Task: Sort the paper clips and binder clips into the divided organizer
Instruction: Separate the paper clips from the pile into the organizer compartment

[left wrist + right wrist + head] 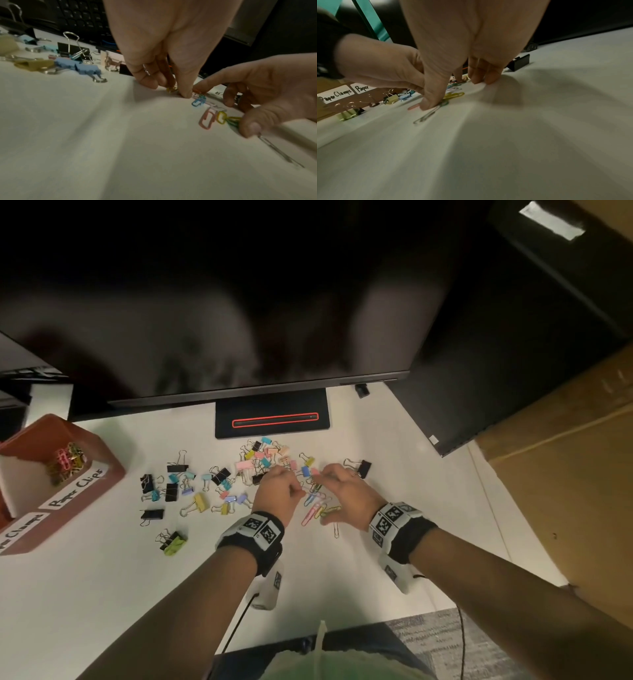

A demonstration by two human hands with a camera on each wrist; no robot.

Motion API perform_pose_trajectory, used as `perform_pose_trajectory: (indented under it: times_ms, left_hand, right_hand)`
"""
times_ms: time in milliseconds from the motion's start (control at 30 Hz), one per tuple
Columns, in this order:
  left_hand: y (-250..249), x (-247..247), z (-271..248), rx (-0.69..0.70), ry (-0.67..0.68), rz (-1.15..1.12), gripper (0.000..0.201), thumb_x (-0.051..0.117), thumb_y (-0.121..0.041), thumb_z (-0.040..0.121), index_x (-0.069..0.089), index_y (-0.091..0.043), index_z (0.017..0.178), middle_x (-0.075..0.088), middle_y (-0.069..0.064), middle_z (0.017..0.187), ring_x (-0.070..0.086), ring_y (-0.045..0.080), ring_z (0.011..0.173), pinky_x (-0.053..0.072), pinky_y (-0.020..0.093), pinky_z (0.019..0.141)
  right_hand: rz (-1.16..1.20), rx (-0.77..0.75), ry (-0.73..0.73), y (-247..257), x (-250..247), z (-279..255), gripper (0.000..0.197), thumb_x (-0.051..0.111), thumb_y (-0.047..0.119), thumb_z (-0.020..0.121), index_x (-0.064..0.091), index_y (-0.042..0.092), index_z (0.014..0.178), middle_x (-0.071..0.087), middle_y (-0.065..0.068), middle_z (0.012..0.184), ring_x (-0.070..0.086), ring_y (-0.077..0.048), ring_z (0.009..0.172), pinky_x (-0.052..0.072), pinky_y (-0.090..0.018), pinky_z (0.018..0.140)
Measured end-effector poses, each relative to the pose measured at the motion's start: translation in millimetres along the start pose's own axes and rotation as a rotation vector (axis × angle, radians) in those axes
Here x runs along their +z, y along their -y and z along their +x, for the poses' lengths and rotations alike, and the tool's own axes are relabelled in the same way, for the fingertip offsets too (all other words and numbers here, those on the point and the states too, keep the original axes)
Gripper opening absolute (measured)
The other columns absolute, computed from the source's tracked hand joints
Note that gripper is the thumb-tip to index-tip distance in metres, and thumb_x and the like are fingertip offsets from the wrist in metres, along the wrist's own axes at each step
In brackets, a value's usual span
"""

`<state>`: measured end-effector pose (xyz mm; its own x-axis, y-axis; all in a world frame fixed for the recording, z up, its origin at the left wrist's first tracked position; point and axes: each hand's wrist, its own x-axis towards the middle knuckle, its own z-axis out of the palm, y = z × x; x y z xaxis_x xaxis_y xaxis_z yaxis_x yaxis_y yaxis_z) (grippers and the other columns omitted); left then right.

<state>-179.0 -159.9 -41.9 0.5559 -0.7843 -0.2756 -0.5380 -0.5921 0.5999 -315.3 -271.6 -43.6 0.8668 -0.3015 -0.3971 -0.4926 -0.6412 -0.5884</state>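
Progress looks early, judging by how much still lies loose. On the white worktop (102, 594) a wide scatter of binder clips (202, 484), black, blue, yellow, pink and green, spreads from the monitor stand (272, 419) toward the person, and none of them shows inside the organizer (85, 474), the reddish-brown divided box at the far left. Its compartment labelled "Paper Clips" already holds a small heap of coloured paper clips (66, 462); the neighbouring section, labelled "Paper Clamps" as the right wrist view reads it, is mostly cut off by the frame edge, so what it holds cannot be told. Both hands work at a loose cluster of paper clips (318, 506), pink, yellow, blue and green, lying between them near the middle of the worktop. The left hand (277, 491) has its fingers curled down with the tips pressed to the surface at a small yellow clip, seemingly pinching or raking it. The right hand (346, 494) arches over the cluster, fingertips down on the far side and thumb (250, 124) pressing at the green clips, with a plain silver paper clip (336, 530) just beside it. Remaining, by my reading: this cluster, then every binder clip.
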Motion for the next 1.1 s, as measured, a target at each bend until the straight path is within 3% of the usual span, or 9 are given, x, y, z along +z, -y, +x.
perform_pose_trajectory:
  times_ms: [100, 167, 233, 433, 600, 733, 833, 967, 1100]
  left_hand:
    - [3, -2, 3, 0.002, 0.017, 0.013, 0.006, 0.066, -0.009, 0.081, 0.062, -0.006, 0.078, 0.059, 0.006, 0.082, 0.057, 0.022, 0.078, 0.044, 0.026, 0.07]
    - [4, -4, 1, -0.004, 0.035, 0.025, 0.005, 0.063, -0.01, 0.084, 0.059, -0.008, 0.087, 0.061, 0.006, 0.083, 0.058, 0.02, 0.078, 0.045, 0.025, 0.071]
    - [6, -6, -1, -0.003, 0.066, 0.026, 0.016, 0.06, -0.009, 0.086, 0.057, -0.009, 0.101, 0.062, 0.005, 0.088, 0.06, 0.019, 0.083, 0.047, 0.026, 0.076]
    - [11, -8, -3, 0.036, 0.16, 0.155, 0.017, 0.052, -0.011, 0.091, 0.064, -0.006, 0.102, 0.058, 0.011, 0.103, 0.056, 0.023, 0.096, 0.046, 0.029, 0.087]
    - [20, -8, -9, 0.055, 0.142, 0.121, 0.013, 0.051, -0.002, 0.088, 0.062, -0.003, 0.095, 0.052, 0.009, 0.096, 0.055, 0.023, 0.087, 0.044, 0.025, 0.08]
    - [21, -15, -10, 0.0, 0.105, -0.005, 0.01, 0.057, -0.005, 0.087, 0.059, -0.006, 0.096, 0.058, 0.005, 0.09, 0.058, 0.019, 0.083, 0.045, 0.024, 0.076]
    - [16, -18, -15, -0.003, 0.121, -0.091, 0.015, 0.059, -0.009, 0.087, 0.059, -0.01, 0.103, 0.06, 0.001, 0.086, 0.058, 0.015, 0.081, 0.045, 0.021, 0.075]
    - [0, -9, -18, 0.025, 0.201, -0.122, 0.026, 0.062, -0.015, 0.086, 0.059, -0.015, 0.112, 0.063, 0.001, 0.088, 0.061, 0.017, 0.083, 0.051, 0.026, 0.081]
    - [-7, 6, -10, 0.036, 0.185, 0.03, 0.031, 0.063, -0.016, 0.085, 0.059, -0.013, 0.115, 0.068, 0.007, 0.098, 0.062, 0.021, 0.09, 0.051, 0.033, 0.087]
  right_hand:
    - [0.067, -0.057, -0.102, -4, 1, 4, 0.046, 0.073, 0.02, 0.078, 0.06, 0.012, 0.121, 0.053, -0.009, 0.115, 0.052, -0.024, 0.105, 0.044, -0.037, 0.096]
    - [0.076, -0.061, -0.135, -4, -1, 5, 0.026, 0.071, 0.016, 0.08, 0.068, 0.009, 0.105, 0.059, -0.01, 0.104, 0.056, -0.025, 0.096, 0.047, -0.037, 0.091]
    - [0.086, -0.048, -0.13, -3, -4, 6, 0.019, 0.069, 0.014, 0.081, 0.07, 0.007, 0.098, 0.06, -0.01, 0.101, 0.057, -0.023, 0.091, 0.047, -0.035, 0.089]
    - [0.119, 0.003, -0.138, -1, -9, 5, 0.015, 0.068, 0.011, 0.082, 0.067, 0.008, 0.097, 0.058, -0.008, 0.096, 0.05, -0.012, 0.079, 0.047, -0.027, 0.082]
    - [0.191, 0.092, -0.138, -4, -16, 0, 0.026, 0.063, 0.004, 0.084, 0.056, 0.009, 0.108, 0.053, -0.001, 0.085, 0.051, -0.014, 0.077, 0.046, -0.025, 0.076]
    - [0.173, 0.073, -0.121, -10, -22, -5, 0.023, 0.065, 0.002, 0.082, 0.061, 0.006, 0.103, 0.055, 0.0, 0.087, 0.054, -0.015, 0.079, 0.049, -0.028, 0.078]
    - [0.112, 0.055, -0.107, -15, -23, -7, 0.024, 0.067, 0.001, 0.08, 0.064, 0.006, 0.103, 0.048, 0.002, 0.098, 0.05, -0.013, 0.076, 0.042, -0.022, 0.077]
    - [0.096, 0.085, -0.104, -19, -23, -4, 0.033, 0.067, 0.001, 0.08, 0.062, 0.007, 0.113, 0.049, -0.007, 0.118, 0.05, -0.013, 0.077, 0.038, -0.017, 0.082]
    - [0.025, 0.066, -0.074, -17, -26, -2, 0.028, 0.065, 0.006, 0.082, 0.064, 0.005, 0.11, 0.061, -0.013, 0.108, 0.057, -0.024, 0.094, 0.045, -0.029, 0.088]
